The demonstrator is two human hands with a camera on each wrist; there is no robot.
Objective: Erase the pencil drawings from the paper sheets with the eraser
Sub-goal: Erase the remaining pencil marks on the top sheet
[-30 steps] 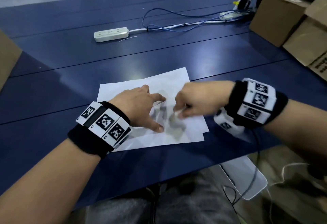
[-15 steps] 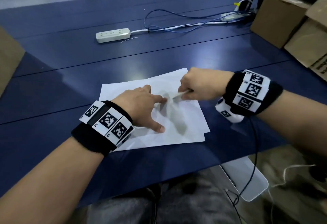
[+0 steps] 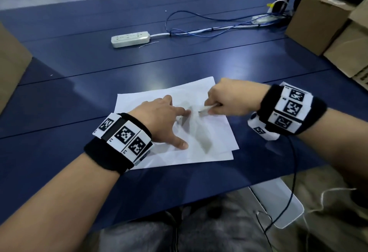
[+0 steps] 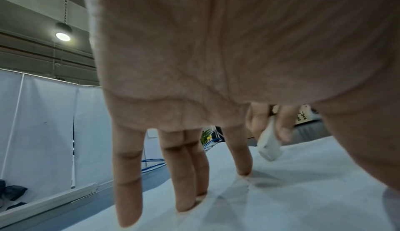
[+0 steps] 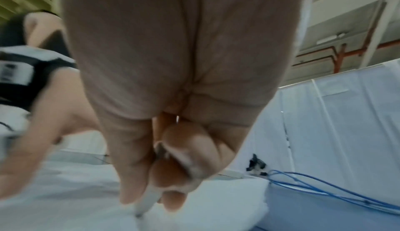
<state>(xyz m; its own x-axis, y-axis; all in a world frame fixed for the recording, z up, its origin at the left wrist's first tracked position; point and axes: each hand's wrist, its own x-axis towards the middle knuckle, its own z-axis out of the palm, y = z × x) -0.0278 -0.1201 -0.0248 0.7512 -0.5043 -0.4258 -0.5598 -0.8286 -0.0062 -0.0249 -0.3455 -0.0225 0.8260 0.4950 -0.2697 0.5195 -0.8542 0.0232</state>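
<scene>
Bare forearms, each with a black wristband carrying white blocks of black square-patterned markers.

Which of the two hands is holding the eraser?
The right hand pinches the white eraser against the paper sheets. The left hand holds nothing; its spread fingers press the paper flat.

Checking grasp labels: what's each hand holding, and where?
Right hand pinches the white eraser by its upper end. Left hand holds nothing; fingers press the paper sheets.

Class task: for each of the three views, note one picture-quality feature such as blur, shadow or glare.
Head view: hand shadows darken the white paper sheets. Left wrist view: a ceiling lamp glares; the palm looms soft. Right wrist view: motion blur smears the white eraser and right hand.
</scene>
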